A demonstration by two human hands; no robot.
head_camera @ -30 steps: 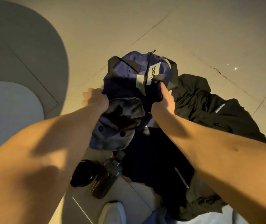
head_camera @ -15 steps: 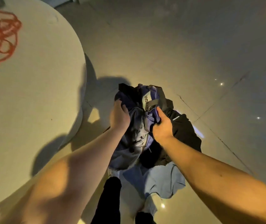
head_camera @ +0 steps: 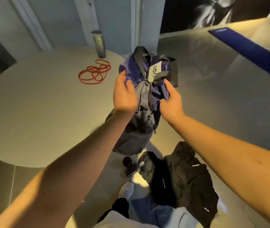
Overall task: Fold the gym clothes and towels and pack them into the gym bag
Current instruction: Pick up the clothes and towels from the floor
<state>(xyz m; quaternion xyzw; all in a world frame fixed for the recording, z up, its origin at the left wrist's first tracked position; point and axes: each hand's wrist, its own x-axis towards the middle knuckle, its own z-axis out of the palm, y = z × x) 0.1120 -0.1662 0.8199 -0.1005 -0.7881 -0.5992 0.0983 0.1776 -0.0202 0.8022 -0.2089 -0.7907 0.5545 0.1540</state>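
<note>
Head view: the gym bag (head_camera: pixel 145 102), purple with a grey front panel, is held up in the air between both hands, its lower end hanging beside the edge of a round pale surface (head_camera: pixel 32 104). The left hand (head_camera: pixel 124 96) grasps the bag's left side, fingers curled into the purple fabric near the top. The right hand (head_camera: pixel 172 102) grasps the right side, thumb and fingers pinching a fold of purple fabric just under a black strap (head_camera: pixel 173 71). A white label (head_camera: pixel 155 69) with dark lettering faces up between the straps.

On the floor below, near the person's feet, lies a crumpled black garment (head_camera: pixel 185 175); a light blue garment (head_camera: pixel 160 213) lies just beside it, nearer the camera. A dark bottle (head_camera: pixel 127 162) lies next to the black garment, and a white shoe (head_camera: pixel 126 190) shows below it.

On the round surface rest a coiled red band (head_camera: pixel 94 73) and an upright metal cylinder (head_camera: pixel 99 44). A blue mat (head_camera: pixel 249 51) lies on the floor, far right.
</note>
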